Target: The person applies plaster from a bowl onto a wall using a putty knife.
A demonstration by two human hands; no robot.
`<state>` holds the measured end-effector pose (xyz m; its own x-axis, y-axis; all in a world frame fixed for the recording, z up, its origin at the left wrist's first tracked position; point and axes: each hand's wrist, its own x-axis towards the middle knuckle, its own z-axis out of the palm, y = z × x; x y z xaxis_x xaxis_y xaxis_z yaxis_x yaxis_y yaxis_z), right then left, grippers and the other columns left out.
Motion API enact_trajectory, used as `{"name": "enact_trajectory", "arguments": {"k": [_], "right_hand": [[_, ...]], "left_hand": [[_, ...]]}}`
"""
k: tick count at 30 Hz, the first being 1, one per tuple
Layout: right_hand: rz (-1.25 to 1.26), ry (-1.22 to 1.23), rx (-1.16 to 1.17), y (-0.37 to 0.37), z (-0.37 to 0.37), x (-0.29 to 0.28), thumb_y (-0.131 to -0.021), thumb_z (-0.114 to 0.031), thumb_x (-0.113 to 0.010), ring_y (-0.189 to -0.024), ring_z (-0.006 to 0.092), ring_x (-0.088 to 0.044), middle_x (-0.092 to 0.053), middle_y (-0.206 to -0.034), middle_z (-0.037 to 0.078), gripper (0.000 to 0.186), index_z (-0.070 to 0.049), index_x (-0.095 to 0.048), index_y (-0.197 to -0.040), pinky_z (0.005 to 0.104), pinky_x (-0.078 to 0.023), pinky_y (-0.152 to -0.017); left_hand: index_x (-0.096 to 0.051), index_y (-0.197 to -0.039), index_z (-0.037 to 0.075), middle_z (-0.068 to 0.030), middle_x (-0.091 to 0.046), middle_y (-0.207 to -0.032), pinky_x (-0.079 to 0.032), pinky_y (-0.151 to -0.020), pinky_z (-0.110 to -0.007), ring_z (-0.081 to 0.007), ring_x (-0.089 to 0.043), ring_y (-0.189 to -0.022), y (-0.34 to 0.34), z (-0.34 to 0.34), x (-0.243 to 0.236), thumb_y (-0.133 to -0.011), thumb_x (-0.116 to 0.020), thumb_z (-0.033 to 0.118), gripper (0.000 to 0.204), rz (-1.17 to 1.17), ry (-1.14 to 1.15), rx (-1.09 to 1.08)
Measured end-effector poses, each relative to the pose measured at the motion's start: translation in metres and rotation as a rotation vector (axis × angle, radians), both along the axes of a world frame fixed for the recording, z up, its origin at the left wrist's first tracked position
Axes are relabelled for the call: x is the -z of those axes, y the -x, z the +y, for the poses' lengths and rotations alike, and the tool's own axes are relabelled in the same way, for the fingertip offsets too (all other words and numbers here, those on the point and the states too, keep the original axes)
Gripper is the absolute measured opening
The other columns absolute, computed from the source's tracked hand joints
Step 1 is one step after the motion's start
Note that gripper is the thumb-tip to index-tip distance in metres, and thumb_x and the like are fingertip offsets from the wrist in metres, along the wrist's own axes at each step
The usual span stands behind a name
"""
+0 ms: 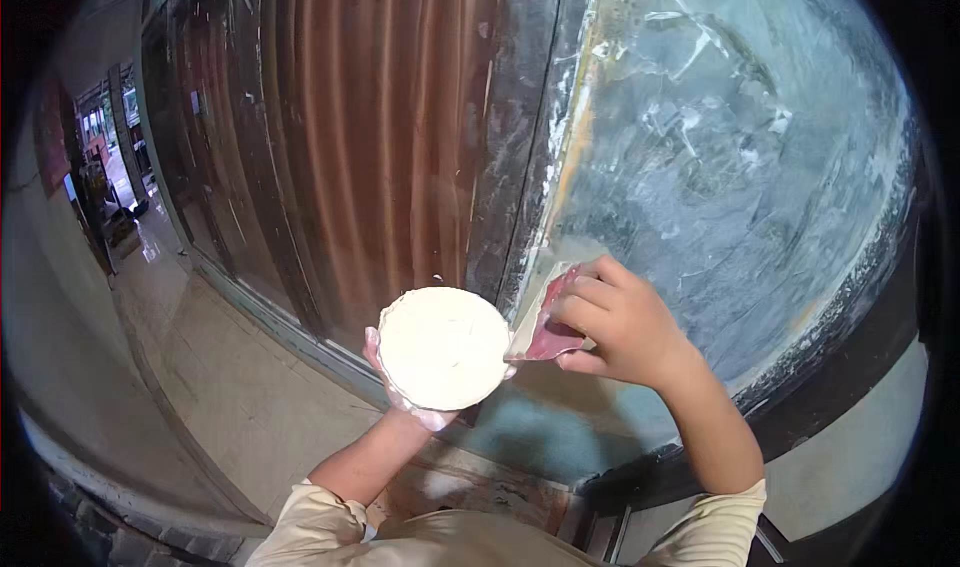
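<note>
My left hand (pixel 420 412), smeared with white, holds a round container or board (pixel 443 347) from beneath, its top covered in smooth cream paste; most of the fingers are hidden under it. My right hand (pixel 615 322) grips a red flexible scraper (pixel 548 335) with pale paste along it, its lower tip at the right edge of the round piece. Behind the scraper is a blue-grey patchy wall (pixel 720 157) with white smears and a rough vertical edge.
A dark-framed panel (pixel 380 137) with brown vertical streaks stands left of the wall. Below lie a beige floor (pixel 220 337) and a ledge (pixel 350 362) along the panel's foot. At far left, a passage (pixel 125 162) holds assorted objects I cannot make out.
</note>
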<state>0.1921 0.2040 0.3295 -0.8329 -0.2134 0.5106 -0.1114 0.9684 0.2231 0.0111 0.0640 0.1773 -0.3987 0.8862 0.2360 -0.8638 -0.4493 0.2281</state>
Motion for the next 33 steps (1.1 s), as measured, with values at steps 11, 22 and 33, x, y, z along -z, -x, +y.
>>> {"name": "enact_trajectory", "arguments": {"k": [11, 22, 33], "right_hand": [[-0.041, -0.067, 0.011, 0.027, -0.008, -0.015, -0.059, -0.025, -0.081, -0.092, 0.0281, -0.055, -0.059, -0.091, 0.005, 0.04, -0.011, -0.059, -0.088, 0.0387, -0.05, -0.08], [0.071, -0.28, -0.069, 0.042, -0.012, 0.005, -0.066, -0.024, -0.073, -0.083, 0.0217, -0.056, -0.054, -0.081, 0.001, 0.026, -0.014, -0.055, -0.081, 0.0346, -0.052, -0.07], [0.152, -0.577, -0.123, 0.052, -0.008, 0.016, -0.066, -0.021, -0.064, -0.079, 0.0163, -0.055, -0.053, -0.076, -0.001, 0.017, -0.016, -0.049, -0.072, 0.0293, -0.048, -0.068]], "left_hand": [[-0.037, -0.148, 0.025, -0.0123, -0.04, -0.151, -0.036, -0.102, -0.072, -0.045, -0.043, -0.133, 0.016, -0.017, 0.007, -0.069, -0.035, 0.092, 0.103, 0.08, -0.056, 0.07], [-0.037, -0.148, 0.021, -0.0144, -0.044, -0.147, -0.042, -0.102, -0.065, -0.0427, -0.05, -0.126, 0.015, -0.019, 0.018, -0.072, -0.031, 0.09, 0.102, 0.101, -0.015, 0.007], [-0.035, -0.149, 0.02, -0.0149, -0.041, -0.149, -0.04, -0.102, -0.067, -0.0419, -0.046, -0.131, 0.0, -0.025, 0.014, -0.07, -0.032, 0.091, 0.106, 0.075, -0.08, 0.172]]}}
